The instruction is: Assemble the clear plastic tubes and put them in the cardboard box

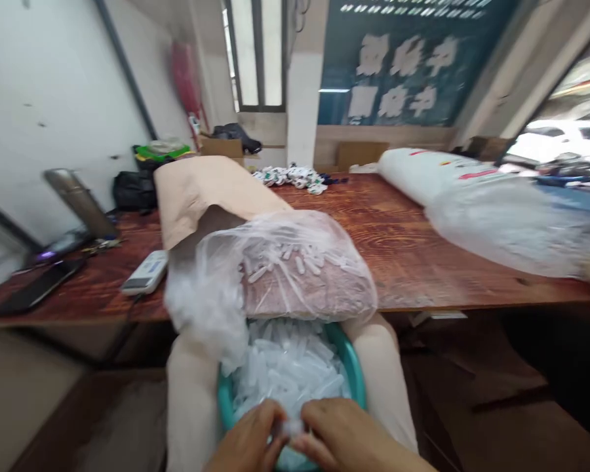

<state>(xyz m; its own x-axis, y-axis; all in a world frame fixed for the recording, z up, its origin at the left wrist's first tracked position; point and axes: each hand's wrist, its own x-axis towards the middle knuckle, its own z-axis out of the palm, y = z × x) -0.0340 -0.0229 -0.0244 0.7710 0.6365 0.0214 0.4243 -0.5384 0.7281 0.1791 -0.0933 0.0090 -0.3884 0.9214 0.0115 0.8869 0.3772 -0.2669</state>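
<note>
L hand [258, 436] & R hand [339, 426] pinch clear pc [292, 428], blurred, over teal basin [356, 370]. Work appears u/way: many plastic pcs [288, 373] in basin, more thru clear bag [361, 295] at surface [398, 242] edge. Finished qty: can't tell.

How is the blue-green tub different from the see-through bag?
The tub is blue-green with a round rim; the bag is clear and wrinkly. The tub sits below the tabletop, while the bag lies mostly on it, partly drooping over the edge. The tub is crowded with pale pieces; the bag shows fewer, scattered ones. Both hold pale pieces.
</note>
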